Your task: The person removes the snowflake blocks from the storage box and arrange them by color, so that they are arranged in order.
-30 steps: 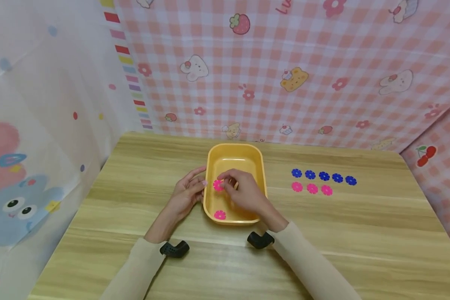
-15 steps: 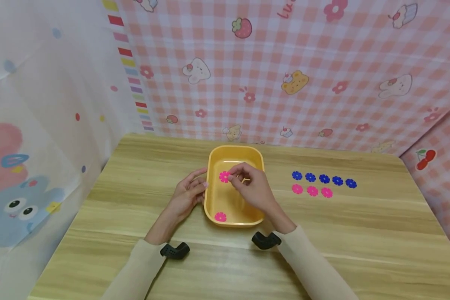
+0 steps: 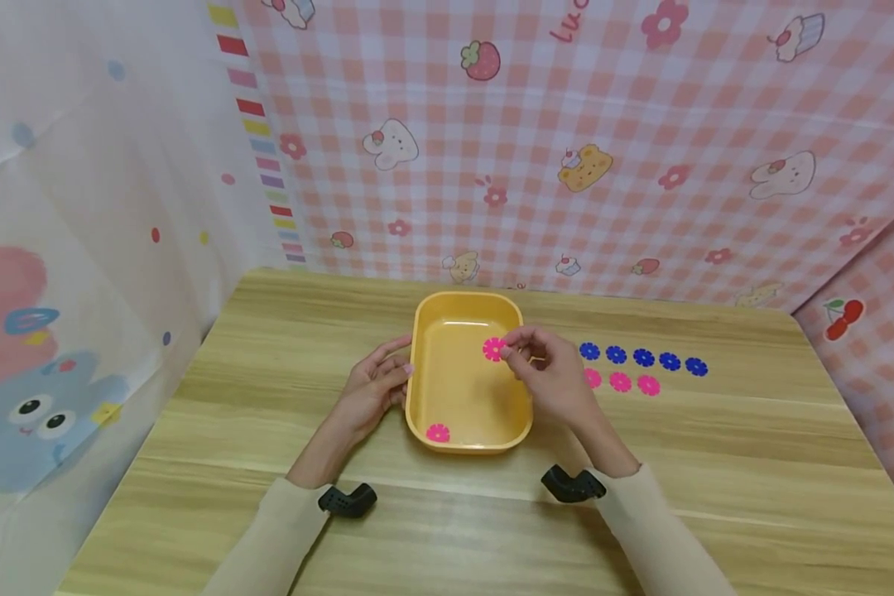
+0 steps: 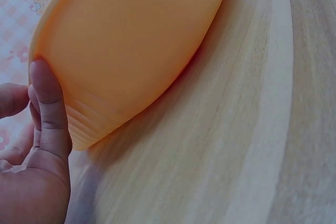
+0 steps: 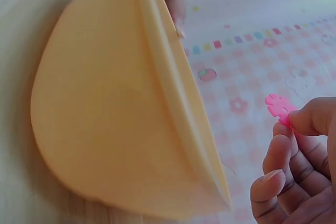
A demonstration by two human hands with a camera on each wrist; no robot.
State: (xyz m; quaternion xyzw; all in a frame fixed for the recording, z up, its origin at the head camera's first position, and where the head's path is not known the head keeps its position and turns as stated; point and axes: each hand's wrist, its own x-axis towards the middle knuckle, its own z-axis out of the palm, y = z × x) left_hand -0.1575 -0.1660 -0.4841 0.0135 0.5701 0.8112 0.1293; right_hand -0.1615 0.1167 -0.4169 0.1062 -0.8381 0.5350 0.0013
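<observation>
My right hand [image 3: 555, 377] pinches a pink notched, flower-shaped plastic disc [image 3: 494, 349] between thumb and fingers, over the right part of a yellow plastic tray [image 3: 467, 447]. In the right wrist view this disc [image 5: 278, 107] is seen partly edge-on, above the rim's level. Inside the tray, at its near left corner, lies another pink disc [image 3: 438, 433]. My left hand [image 3: 372, 385] touches the tray's left side; its thumb [image 4: 48, 93] lies fairly straight against the rim, with the other fingers partly hidden behind it.
Right of the tray a row of several blue discs [image 3: 644, 358] lies on the wooden table [image 3: 752, 463]. In front of it is a row of pink discs [image 3: 620, 382], the leftmost partly covered by my right hand. A checked cloth [image 3: 536, 108] hangs behind the table.
My right hand has lifted the pink disc from the tray's left part and carried it rightward toward the right rim. The left hand stays at the tray's left side.
</observation>
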